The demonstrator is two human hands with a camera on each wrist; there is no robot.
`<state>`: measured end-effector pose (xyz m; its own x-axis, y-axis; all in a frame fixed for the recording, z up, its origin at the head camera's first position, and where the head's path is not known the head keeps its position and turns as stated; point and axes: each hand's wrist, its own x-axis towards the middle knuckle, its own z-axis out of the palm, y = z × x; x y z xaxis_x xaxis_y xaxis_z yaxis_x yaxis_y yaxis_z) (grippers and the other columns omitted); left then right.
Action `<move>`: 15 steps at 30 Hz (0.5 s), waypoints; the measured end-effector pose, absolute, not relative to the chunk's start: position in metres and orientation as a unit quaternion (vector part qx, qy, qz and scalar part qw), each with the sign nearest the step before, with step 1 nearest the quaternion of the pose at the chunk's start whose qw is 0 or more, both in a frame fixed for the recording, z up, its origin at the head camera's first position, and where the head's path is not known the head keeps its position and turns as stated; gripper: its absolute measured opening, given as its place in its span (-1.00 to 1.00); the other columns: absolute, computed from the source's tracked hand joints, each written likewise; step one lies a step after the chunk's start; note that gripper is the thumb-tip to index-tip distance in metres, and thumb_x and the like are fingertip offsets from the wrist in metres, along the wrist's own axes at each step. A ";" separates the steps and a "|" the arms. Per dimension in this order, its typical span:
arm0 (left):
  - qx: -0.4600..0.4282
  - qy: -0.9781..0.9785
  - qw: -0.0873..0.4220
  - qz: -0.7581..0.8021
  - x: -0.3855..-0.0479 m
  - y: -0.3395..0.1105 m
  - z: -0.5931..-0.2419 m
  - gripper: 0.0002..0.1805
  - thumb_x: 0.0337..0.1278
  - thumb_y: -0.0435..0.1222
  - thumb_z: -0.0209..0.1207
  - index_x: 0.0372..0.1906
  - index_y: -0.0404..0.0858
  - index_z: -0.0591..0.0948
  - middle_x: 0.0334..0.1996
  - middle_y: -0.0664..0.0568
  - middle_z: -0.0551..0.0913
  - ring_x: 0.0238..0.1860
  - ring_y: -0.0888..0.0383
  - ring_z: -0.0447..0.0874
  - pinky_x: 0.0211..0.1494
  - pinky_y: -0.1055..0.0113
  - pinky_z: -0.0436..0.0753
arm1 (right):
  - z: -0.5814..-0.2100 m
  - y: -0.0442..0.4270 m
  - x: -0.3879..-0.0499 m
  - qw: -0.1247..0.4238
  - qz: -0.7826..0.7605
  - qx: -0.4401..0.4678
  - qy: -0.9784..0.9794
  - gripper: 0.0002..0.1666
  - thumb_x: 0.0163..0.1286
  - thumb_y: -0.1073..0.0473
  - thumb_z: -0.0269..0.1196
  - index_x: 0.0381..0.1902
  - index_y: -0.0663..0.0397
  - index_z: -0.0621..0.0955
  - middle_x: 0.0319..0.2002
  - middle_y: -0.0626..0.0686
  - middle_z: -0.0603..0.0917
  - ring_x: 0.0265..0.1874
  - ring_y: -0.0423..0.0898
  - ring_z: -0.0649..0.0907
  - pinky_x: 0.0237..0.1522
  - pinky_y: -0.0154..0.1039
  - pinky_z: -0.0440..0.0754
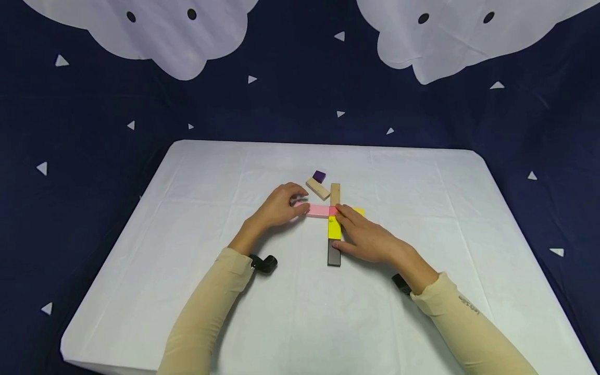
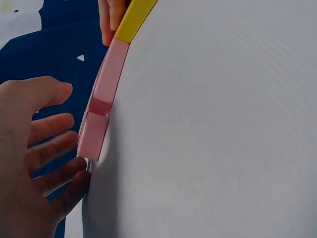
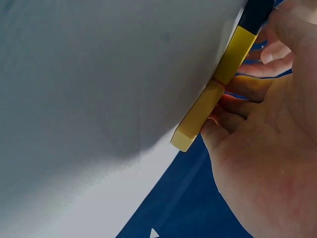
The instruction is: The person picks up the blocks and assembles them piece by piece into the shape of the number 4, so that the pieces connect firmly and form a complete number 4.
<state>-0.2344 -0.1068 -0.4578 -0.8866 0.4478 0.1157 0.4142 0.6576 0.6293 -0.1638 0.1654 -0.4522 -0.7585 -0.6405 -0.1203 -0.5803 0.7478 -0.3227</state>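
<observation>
Flat blocks form a cross on the white table (image 1: 262, 323). Pink blocks (image 1: 319, 211) make its left arm, a red block (image 1: 333, 210) its centre. Yellow (image 1: 335, 227) and dark grey (image 1: 334, 253) blocks run toward the person; a plain wooden block (image 1: 335, 194) points away. Part of another yellow block (image 1: 359, 211) shows beyond my right fingers. My left hand (image 1: 281, 204) hovers around the outer pink end, fingers spread and curved; the left wrist view shows two pink pieces (image 2: 94, 136) slightly out of line. My right hand (image 1: 370, 237) rests fingertips near the centre, thumb by the grey block.
Behind the cross lie a loose wooden block (image 1: 317, 188) and a small purple block (image 1: 319, 176). A dark blue curtain (image 1: 300, 104) with white clouds and triangles hangs beyond the table's far edge.
</observation>
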 end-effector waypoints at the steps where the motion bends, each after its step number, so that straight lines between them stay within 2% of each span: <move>1: 0.233 0.913 0.022 0.334 -0.235 -0.105 -0.457 -0.62 0.23 -0.07 0.17 0.06 -0.17 0.63 0.07 0.04 0.57 0.05 0.08 0.46 0.16 0.20 0.39 | -0.452 0.165 -0.164 0.111 -0.135 -0.329 0.928 -0.01 0.39 -0.35 0.01 0.50 0.18 0.06 0.52 0.09 -0.10 0.47 -0.03 -0.04 0.33 -0.03 0.17; 4: 0.227 0.925 0.008 0.306 -0.237 -0.100 -0.454 -0.62 0.38 -0.07 0.01 0.13 -0.12 0.61 0.19 0.09 0.51 0.19 0.10 0.37 0.29 0.21 0.27 | -0.453 0.165 -0.164 0.109 -0.137 -0.332 0.927 -0.01 0.39 -0.34 0.02 0.50 0.19 0.07 0.52 0.09 -0.09 0.46 -0.02 -0.03 0.33 -0.03 0.17; 8: 0.223 0.941 -0.010 0.253 -0.241 -0.093 -0.453 -0.61 0.47 -0.13 -0.12 0.18 -0.11 0.59 0.25 0.09 0.47 0.19 0.05 0.37 0.27 0.18 0.32 | -0.453 0.166 -0.164 0.107 -0.139 -0.336 0.925 -0.01 0.39 -0.33 0.03 0.49 0.20 0.07 0.52 0.10 -0.08 0.46 -0.01 -0.03 0.34 -0.03 0.15; 11: 0.218 0.954 -0.012 0.207 -0.243 -0.089 -0.452 -0.61 0.42 -0.25 -0.11 0.21 -0.07 0.57 0.28 0.08 0.44 0.20 -0.01 0.38 0.22 0.10 0.39 | -0.453 0.166 -0.164 0.106 -0.139 -0.335 0.926 -0.01 0.39 -0.33 0.04 0.49 0.20 0.08 0.52 0.10 -0.08 0.46 -0.01 -0.03 0.34 -0.03 0.14; 15: 0.219 0.965 0.004 0.146 -0.245 -0.084 -0.450 -0.46 0.21 -0.41 -0.03 0.26 0.03 0.53 0.33 0.11 0.38 0.23 -0.06 0.36 0.13 0.02 0.46 | -0.453 0.166 -0.164 0.104 -0.137 -0.333 0.927 -0.01 0.38 -0.33 0.04 0.49 0.20 0.09 0.52 0.11 -0.07 0.46 -0.01 -0.02 0.33 -0.02 0.17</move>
